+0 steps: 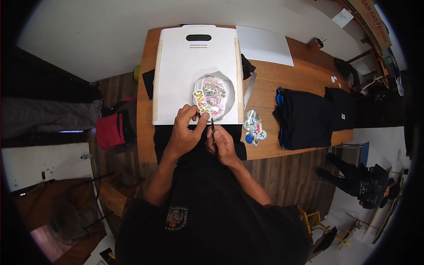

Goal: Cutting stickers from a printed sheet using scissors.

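My left hand (187, 130) pinches a cut-out sticker (201, 101) with large yellow and green letters, holding it tilted over the near left rim of a round, pale container (230, 95). Small printed scraps and reddish strips (213, 84) lie inside that container. In my right hand (224, 145) is a slim dark pointed tool (213, 126), its tip up at the sticker's lower end; whether it is a knife or tweezers I cannot tell. Under the container lies a white board (176, 75) with a dark handle slot. Right of the board, several colourful cut-out stickers (255, 128) sit in a pile.
On the wooden table (265, 97) are a metal ruler (250, 90), a white sheet (265, 44), folded black garments (307, 117) and a cup (315, 43). A red and black cloth item (110, 130) is at the left. A wooden stool (117, 192) stands behind me, left.
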